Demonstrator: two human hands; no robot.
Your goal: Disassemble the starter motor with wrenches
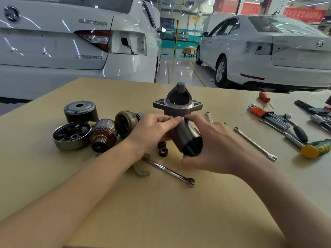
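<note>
The grey starter nose housing (178, 102) stands upright at the table's middle, with the cylindrical solenoid (187, 138) tilted toward me below it. My left hand (152, 129) grips the solenoid's upper end from the left. My right hand (209, 147) holds its black lower end from the right. Removed parts lie to the left: a black field housing (80, 111), an end cap with brushes (71, 136), the copper armature (103, 135) and a bronze drive part (125, 122). Two small gears (162, 148) sit under the solenoid. A combination wrench (170, 171) lies in front, another wrench (255, 144) to the right.
At the right are a hex key set (268, 114), a red screwdriver (264, 97), a ratchet (293, 129) and a yellow-green mallet (316, 148). A grey rag (141, 170) lies by my left forearm. Two white cars (71, 42) stand beyond the table's far edge.
</note>
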